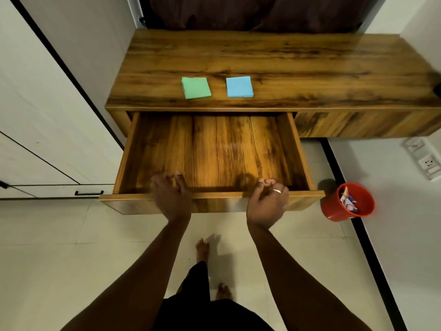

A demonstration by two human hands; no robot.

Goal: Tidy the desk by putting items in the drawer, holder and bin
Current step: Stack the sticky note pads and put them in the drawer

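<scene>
Paper squares, the green pad (196,88) and blue pad (239,86), lie just apart on the surface (310,68) behind the open drawer (214,151), probably light and bendy, best pinched by opposite edges, while the left hand (170,197) and right hand (267,201) hover loosely curled and empty at its front rim.

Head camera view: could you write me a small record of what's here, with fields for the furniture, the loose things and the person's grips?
desk: wooden, holds two pads
drawer: pulled open
green pad: on desk, left of blue pad
blue pad: on desk, apart from green
bin: red, on floor at right, wrappers inside
left grip: fingers curled at drawer front, hold unclear
right grip: curled at drawer front, wears ring
</scene>
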